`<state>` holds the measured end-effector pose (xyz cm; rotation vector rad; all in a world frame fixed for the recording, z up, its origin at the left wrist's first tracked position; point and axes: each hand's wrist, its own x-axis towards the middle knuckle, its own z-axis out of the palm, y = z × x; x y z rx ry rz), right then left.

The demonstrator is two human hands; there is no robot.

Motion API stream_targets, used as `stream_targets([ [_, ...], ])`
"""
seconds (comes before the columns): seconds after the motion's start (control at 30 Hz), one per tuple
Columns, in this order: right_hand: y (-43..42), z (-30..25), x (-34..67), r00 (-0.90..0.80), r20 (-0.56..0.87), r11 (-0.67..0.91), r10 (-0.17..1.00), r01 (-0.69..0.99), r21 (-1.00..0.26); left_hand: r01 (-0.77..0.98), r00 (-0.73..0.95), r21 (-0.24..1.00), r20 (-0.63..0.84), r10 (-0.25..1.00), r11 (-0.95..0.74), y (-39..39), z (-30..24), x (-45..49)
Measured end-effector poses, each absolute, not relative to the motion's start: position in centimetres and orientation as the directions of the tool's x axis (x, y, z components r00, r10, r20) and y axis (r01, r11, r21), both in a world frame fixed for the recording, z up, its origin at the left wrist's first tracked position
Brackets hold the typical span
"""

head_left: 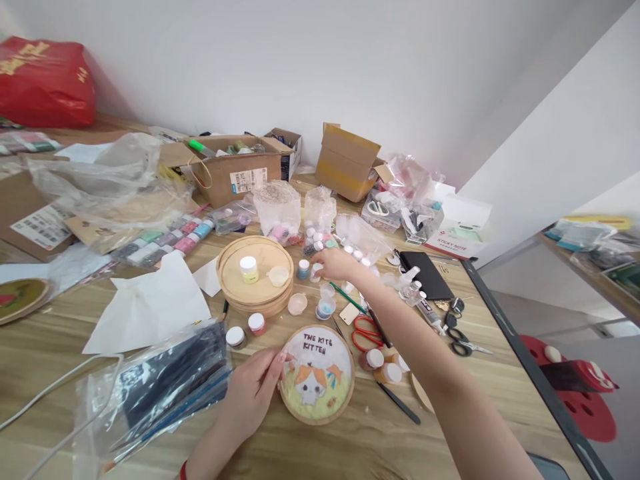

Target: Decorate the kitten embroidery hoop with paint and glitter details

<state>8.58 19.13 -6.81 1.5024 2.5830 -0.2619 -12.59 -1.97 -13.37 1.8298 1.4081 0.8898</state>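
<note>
In front of me lies a round wooden hoop (320,400) with a picture of a white and orange kitten and the lettering "THE KITE KITTEN". My left hand (253,390) is closed at its left rim, thumb and forefinger together on the edge. My right hand (336,264) reaches across, its fingers closed around a small white-lidded jar (315,272). Beside that jar stands a blue jar (303,269). Nearer me are a small clear cup with blue contents (326,308) and another clear cup (297,304). A yellow jar (249,269) sits on stacked round wooden hoops (235,297).
Red-handled scissors (367,333), orange jars (391,373) and black tweezers (399,403) lie right of the hoop. A plastic bag of dark sheets (170,380) is at left. Cardboard boxes (240,167) and clear bags (277,210) line the back. Black scissors (465,345) lie near the right edge.
</note>
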Motion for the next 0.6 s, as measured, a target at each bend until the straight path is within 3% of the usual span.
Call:
stream_targets([
  [0.6,19.21,-7.26,9.19,-0.465,-0.208,0.454,0.86,0.885,-0.102,0.572,0.22,0.743,0.269,0.938,-0.347,-1.97,-13.27,-12.47],
])
